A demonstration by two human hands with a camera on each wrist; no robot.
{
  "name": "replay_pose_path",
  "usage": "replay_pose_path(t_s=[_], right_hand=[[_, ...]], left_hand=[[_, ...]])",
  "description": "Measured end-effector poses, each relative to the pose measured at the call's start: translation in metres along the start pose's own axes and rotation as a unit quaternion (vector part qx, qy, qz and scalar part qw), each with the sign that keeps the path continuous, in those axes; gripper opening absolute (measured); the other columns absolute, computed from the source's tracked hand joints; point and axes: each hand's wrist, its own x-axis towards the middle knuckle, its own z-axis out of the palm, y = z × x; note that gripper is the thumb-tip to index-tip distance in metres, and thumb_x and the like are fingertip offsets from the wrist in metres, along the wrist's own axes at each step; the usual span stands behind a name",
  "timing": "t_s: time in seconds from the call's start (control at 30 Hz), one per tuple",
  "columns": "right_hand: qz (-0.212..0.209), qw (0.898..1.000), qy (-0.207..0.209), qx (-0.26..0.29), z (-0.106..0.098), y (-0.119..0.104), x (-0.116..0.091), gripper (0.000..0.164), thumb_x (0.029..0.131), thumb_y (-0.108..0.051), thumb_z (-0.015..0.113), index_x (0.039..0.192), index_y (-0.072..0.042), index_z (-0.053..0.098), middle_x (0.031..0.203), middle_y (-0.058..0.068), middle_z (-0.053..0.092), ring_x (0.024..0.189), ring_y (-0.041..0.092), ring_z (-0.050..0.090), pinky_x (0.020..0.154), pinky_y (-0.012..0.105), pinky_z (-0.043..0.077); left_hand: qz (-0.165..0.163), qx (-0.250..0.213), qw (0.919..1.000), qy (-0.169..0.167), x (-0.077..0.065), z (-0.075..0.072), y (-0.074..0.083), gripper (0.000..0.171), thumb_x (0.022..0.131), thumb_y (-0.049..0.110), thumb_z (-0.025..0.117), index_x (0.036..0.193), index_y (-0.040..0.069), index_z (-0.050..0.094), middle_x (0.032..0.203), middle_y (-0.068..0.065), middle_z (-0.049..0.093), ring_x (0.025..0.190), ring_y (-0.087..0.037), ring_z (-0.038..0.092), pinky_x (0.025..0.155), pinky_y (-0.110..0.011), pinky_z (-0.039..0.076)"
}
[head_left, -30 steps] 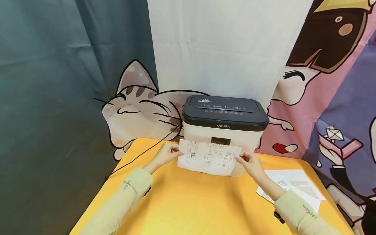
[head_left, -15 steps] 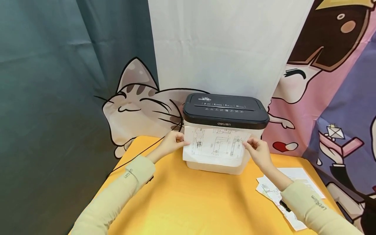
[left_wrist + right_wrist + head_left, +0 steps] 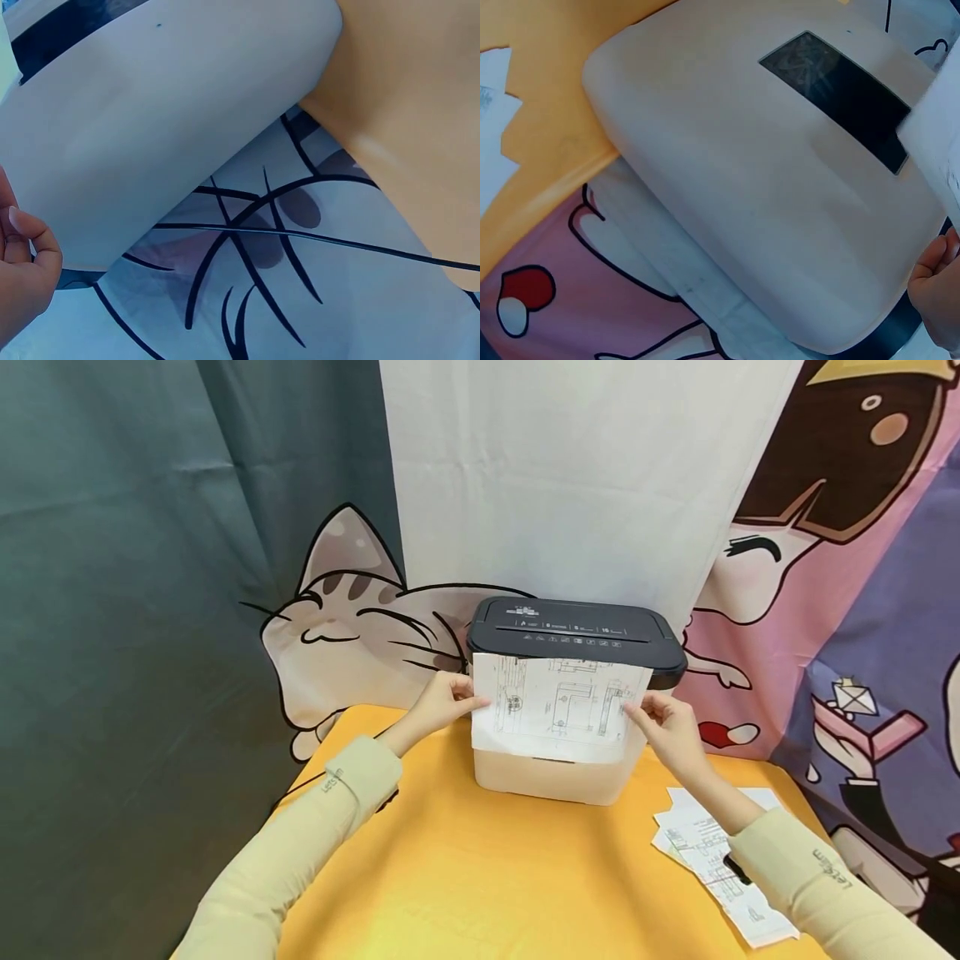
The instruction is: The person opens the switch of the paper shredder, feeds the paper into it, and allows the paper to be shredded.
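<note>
A white paper sheet printed with line drawings is stretched between both hands, overlapping the front of a paper shredder in the head view. My left hand pinches its left edge between thumb and fingers. On the opposite edge, my right hand pinches the sheet the same way. The shredder has a white body and a dark lid with a long slot, just above the sheet's top edge. In the right wrist view a dark window shows on the body, beside a corner of the paper.
The shredder stands at the back of a yellow table. Several loose printed sheets lie at the right, partly under the right forearm. A black cord runs off left of the shredder. Printed cartoon curtains hang right behind.
Both hands have raised the sheet and shifted it slightly right, from the lower front of the shredder up to its lid. More of the loose sheets at the right now shows.
</note>
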Motion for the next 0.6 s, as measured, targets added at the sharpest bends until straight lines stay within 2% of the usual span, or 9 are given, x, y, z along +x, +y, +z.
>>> replay_pose_path(t_s=[0.1,0.23,0.47,0.6], right_hand=[[-0.006,1.0,-0.003,0.009,-0.001,-0.003,0.003,0.008,0.085,0.004,0.064,0.09,0.01,0.066,0.071,0.015,0.062,0.058,0.002,0.042,0.048,0.016,0.034],[0.0,1.0,0.003,0.009,-0.008,-0.007,0.01,0.007,0.085,0.003,0.065,0.083,0.01,0.064,0.069,0.017,0.061,0.055,0.002,0.043,0.046,0.015,0.034],[-0.012,1.0,0.008,-0.027,-0.021,-0.015,0.024,0.012,0.084,0.003,0.066,0.075,0.008,0.062,0.057,-0.005,0.048,0.052,0.002,0.034,0.043,0.018,0.027],[-0.028,0.999,0.012,-0.028,-0.03,-0.021,0.032,0.014,0.085,0.002,0.065,0.072,0.007,0.061,0.055,-0.01,0.046,0.05,0.001,0.033,0.044,0.017,0.027]], left_hand=[[-0.001,0.004,1.0,0.002,0.003,-0.003,0.005,0.012,0.081,0.007,0.073,0.075,-0.003,0.068,0.071,-0.012,0.068,0.058,-0.009,0.047,0.053,-0.019,0.035],[0.007,0.003,1.0,-0.002,0.009,-0.005,0.011,0.016,0.081,0.008,0.072,0.07,-0.002,0.066,0.067,-0.009,0.065,0.056,-0.009,0.043,0.052,-0.019,0.033],[0.022,0.01,0.9993,-0.029,0.02,-0.017,0.024,0.019,0.082,0.01,0.072,0.068,0.0,0.065,0.066,-0.01,0.065,0.058,-0.009,0.045,0.054,-0.019,0.035],[0.029,0.027,0.9986,-0.037,0.025,-0.023,0.037,0.023,0.082,0.011,0.072,0.065,0.0,0.062,0.06,-0.004,0.057,0.057,-0.011,0.041,0.052,-0.021,0.032]])
